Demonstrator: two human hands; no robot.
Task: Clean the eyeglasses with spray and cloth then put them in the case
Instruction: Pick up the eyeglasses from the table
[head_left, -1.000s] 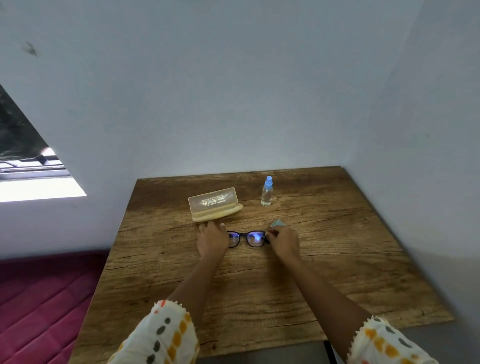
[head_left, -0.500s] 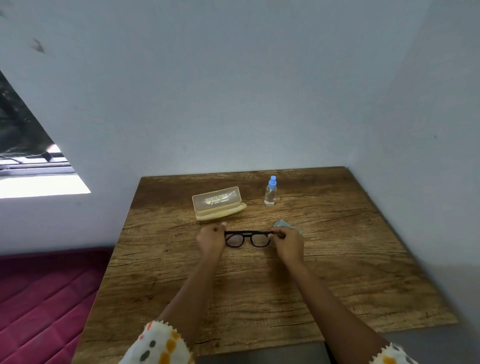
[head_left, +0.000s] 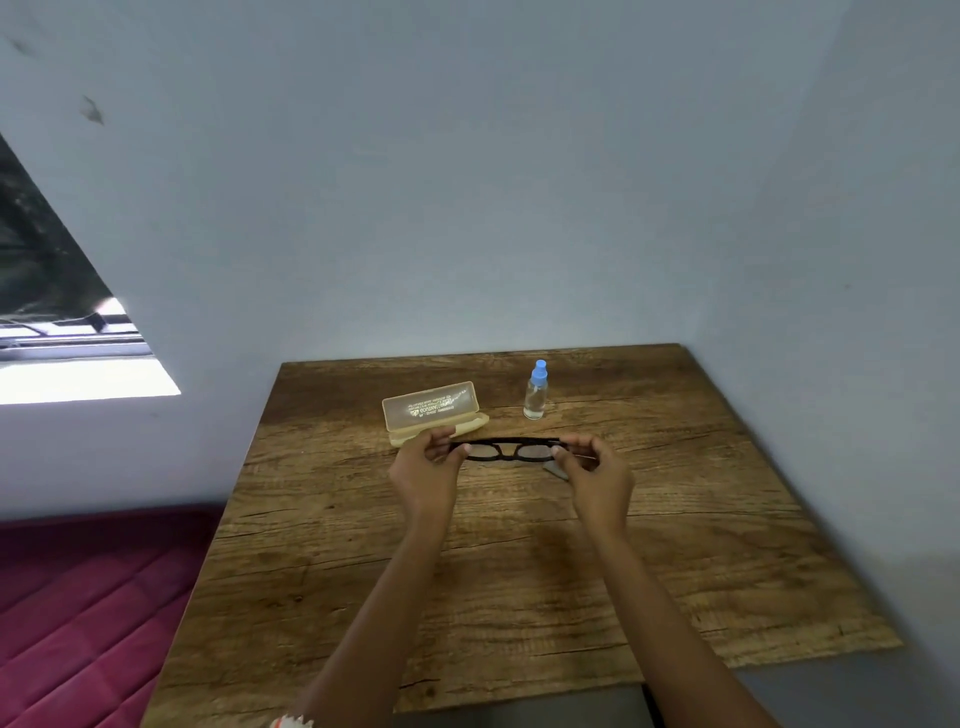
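Black-framed eyeglasses (head_left: 511, 450) hang just above the wooden table (head_left: 519, 571), held at both ends. My left hand (head_left: 423, 470) pinches the left hinge and my right hand (head_left: 597, 475) pinches the right one. A beige glasses case (head_left: 434, 410) lies open behind my left hand, its lid raised. A small clear spray bottle (head_left: 536, 391) with a blue cap stands upright to the right of the case. A grey cloth (head_left: 555, 470) peeks out on the table under my right hand, mostly hidden.
The table sits in a corner, with pale walls behind and to the right. Left of the table lies a dark red quilted mattress (head_left: 78, 613). A window (head_left: 62, 322) is at the left.
Both hands have lifted the eyeglasses off the table and raised them slightly toward me. The lenses no longer show the blue reflection. The view has tilted a little.
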